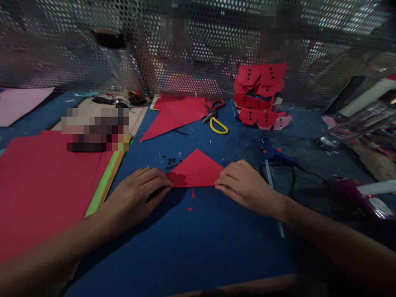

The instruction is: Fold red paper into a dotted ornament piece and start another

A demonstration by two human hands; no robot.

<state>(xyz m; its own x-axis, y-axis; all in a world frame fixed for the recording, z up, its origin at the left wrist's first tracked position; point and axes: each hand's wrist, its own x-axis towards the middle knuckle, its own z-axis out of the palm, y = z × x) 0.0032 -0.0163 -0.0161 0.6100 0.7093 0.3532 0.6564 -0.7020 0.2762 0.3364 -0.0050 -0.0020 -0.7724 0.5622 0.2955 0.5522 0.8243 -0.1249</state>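
Red paper triangle (195, 171) lies flat on the blue counter (192, 239), centre of view, long edge toward the person, tip pointing away.

Left hand (139, 189): fingertips on the triangle's left corner, pressing down. Grip apart, fingers loosely stretched out, not clamped on anything.

Right hand (244, 185): fingertips on the right corner, palm down. Grip apart too, just touching the paper.

Around it:
- small black dots (172, 163) scattered just beside the triangle's upper left edge
- stack of coloured sheets (43, 189), red on top, left of the left hand
- bigger red sheet (176, 113) further back, scissors (215, 117) with yellow and red handles beside it
- pile of folded red pieces (261, 97) with black dots, back right
- blue glue gun (274, 154) right of the right hand, cable trailing off right
- perforated metal wall (62, 49) behind all of it
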